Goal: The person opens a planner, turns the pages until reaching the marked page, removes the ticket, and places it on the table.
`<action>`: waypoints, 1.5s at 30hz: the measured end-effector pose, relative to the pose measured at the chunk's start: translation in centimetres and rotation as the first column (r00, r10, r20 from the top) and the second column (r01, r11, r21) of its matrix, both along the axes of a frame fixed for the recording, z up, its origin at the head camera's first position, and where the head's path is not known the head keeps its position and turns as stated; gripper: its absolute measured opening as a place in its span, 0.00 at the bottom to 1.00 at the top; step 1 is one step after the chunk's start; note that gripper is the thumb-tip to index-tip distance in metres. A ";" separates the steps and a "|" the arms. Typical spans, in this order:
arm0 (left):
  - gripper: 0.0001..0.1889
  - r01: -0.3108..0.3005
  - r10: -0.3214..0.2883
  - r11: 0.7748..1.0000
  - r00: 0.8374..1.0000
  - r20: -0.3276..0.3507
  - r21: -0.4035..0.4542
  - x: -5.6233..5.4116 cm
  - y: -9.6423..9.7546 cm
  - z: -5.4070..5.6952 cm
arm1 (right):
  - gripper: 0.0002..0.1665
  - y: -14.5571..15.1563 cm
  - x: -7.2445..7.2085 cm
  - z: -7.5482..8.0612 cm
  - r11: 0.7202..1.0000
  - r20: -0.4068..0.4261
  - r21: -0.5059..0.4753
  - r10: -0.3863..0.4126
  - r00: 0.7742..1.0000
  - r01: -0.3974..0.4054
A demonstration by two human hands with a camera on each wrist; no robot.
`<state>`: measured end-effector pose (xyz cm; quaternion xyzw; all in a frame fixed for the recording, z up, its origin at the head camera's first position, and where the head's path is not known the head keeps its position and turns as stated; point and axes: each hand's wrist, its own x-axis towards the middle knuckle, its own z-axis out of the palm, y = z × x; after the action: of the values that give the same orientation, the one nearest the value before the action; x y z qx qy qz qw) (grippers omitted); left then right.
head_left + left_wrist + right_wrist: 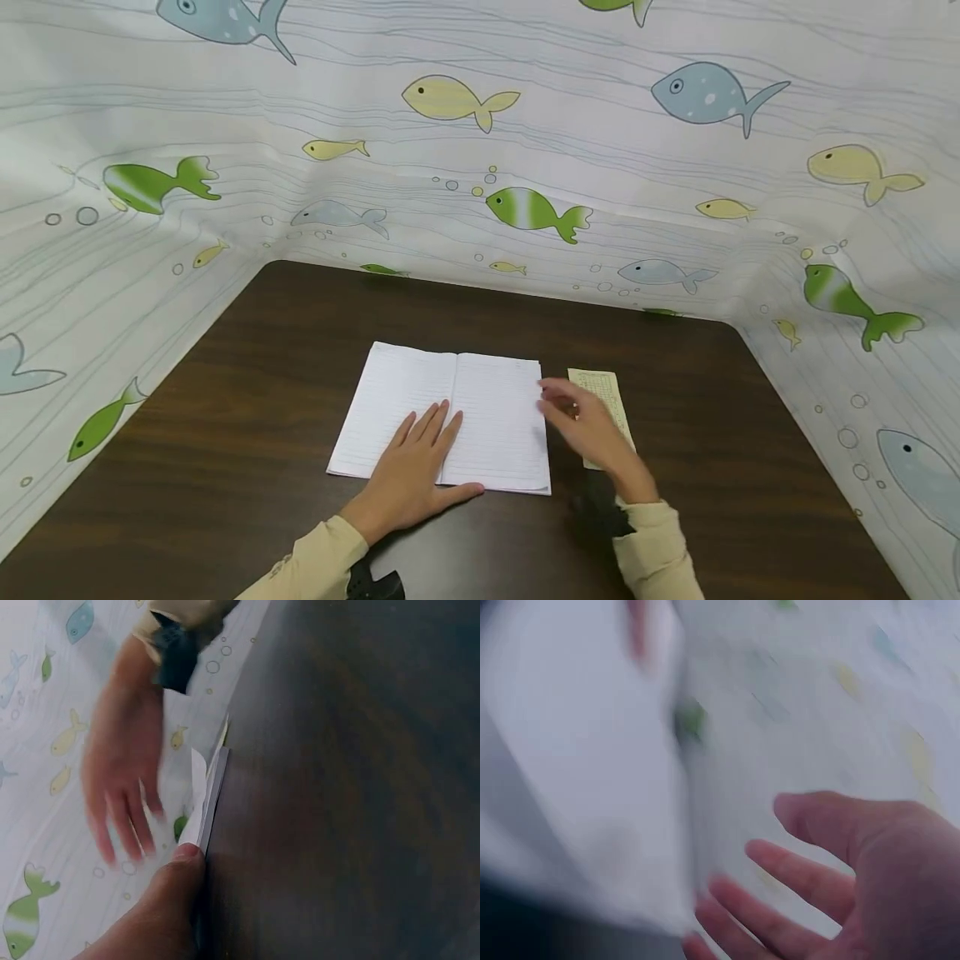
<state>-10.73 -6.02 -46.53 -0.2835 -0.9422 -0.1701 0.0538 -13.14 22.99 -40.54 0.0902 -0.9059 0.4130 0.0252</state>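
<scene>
An open notebook (495,417) with lined white pages lies on the dark wooden table. My left hand (415,471) rests flat across its lower middle, fingers spread over the centre fold and thumb near the bottom edge. In the left wrist view the left thumb (176,881) presses at the notebook's edge (214,795). My right hand (585,421) is raised by the notebook's right edge, fingers loosely bent and holding nothing. The right wrist view shows the fingers (780,930) of that hand apart, with the blurred page beside them. Partly behind the right hand lies a yellow printed sheet (600,387).
The brown table (255,400) reaches back to a white fish-patterned curtain (450,183) that encloses it on the left, back and right. Black wrist straps (375,583) show at both sleeves.
</scene>
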 end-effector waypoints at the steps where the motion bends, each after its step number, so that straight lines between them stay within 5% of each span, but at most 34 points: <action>1: 0.54 0.000 0.000 1.000 1.000 0.012 -0.002 0.0 0.0 -0.1 | 0.23 -1.1 0.2 -0.9 1.000 0.016 0.014 0.020 1.000 -0.020; 6: 0.39 -0.044 0.045 0.988 0.999 -0.002 0.145 -0.8 0.2 0.0 | 0.25 -3.6 1.0 -4.7 0.993 -0.003 0.114 0.024 1.000 -0.024; 10: 0.22 -0.210 0.228 0.928 0.974 -0.022 0.307 -2.3 -1.5 1.2 | 0.25 -3.8 1.3 -5.9 0.998 -0.023 0.040 -0.042 0.999 0.042; 13: 0.26 -0.373 0.348 0.865 0.928 0.136 0.335 -3.0 -3.9 2.7 | 0.26 -4.1 1.3 -6.3 0.994 -0.003 -0.035 -0.105 0.994 0.105; 15: 0.32 -0.455 0.369 0.830 0.882 0.293 0.323 -3.4 -5.3 3.5 | 0.28 -4.3 1.2 -6.4 0.987 -0.006 -0.067 -0.145 0.989 0.144; 18: 0.38 -0.529 0.317 0.775 0.799 0.512 0.345 -3.8 -7.0 4.5 | 0.29 -4.7 1.3 -6.5 0.979 -0.028 -0.102 -0.181 0.983 0.177; 21: 0.40 -0.563 0.227 0.728 0.736 0.638 0.392 -4.1 -7.7 5.2 | 0.31 -5.1 1.4 -6.6 0.969 -0.032 -0.142 -0.206 0.978 0.200; 23: 0.42 -0.561 0.190 0.721 0.724 0.663 0.406 -4.0 -7.9 5.7 | 0.32 -5.4 1.4 -6.5 0.965 -0.030 -0.161 -0.213 0.977 0.206; 27: 0.43 -0.526 0.205 0.765 0.747 0.632 0.373 -3.5 -8.2 7.0 | 0.33 -5.8 1.1 -6.0 0.962 -0.045 -0.182 -0.214 0.976 0.203; 29: 0.43 -0.528 0.217 0.773 0.743 0.633 0.353 -3.2 -8.6 7.7 | 0.33 -5.9 0.9 -5.7 0.964 -0.061 -0.181 -0.211 0.976 0.197; 34: 0.43 -0.586 0.170 0.720 0.669 0.724 0.372 -3.4 -9.4 8.7 | 0.32 -5.8 0.7 -5.3 0.964 -0.085 -0.185 -0.210 0.974 0.192; 39: 0.44 -0.639 0.123 0.651 0.622 0.773 0.410 -4.1 -10.3 8.3 | 0.33 -5.7 0.6 -5.2 0.962 -0.081 -0.192 -0.212 0.974 0.194; 41: 0.43 -0.634 0.072 0.635 0.618 0.783 0.441 -4.3 -10.5 8.1 | 0.33 -5.8 0.6 -5.2 0.961 -0.077 -0.193 -0.217 0.973 0.198; 42: 0.43 -0.621 0.041 0.627 0.629 0.776 0.470 -4.2 -10.5 8.0 | 0.33 -5.8 0.6 -5.2 0.961 -0.076 -0.193 -0.218 0.973 0.200; 43: 0.42 -0.603 0.019 0.620 0.651 0.759 0.502 -4.1 -10.3 7.9 | 0.33 -5.9 0.7 -5.2 0.960 -0.070 -0.194 -0.217 0.974 0.200; 45: 0.38 -0.535 -0.025 0.597 0.733 0.680 0.598 -3.6 -9.4 7.9 | 0.34 -6.2 0.7 -5.3 0.961 -0.057 -0.199 -0.206 0.977 0.191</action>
<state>-14.29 -15.39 -38.68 -0.0113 -0.7715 -0.6243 -0.1221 -12.40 16.81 -45.88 0.0121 -0.8644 0.4904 0.1101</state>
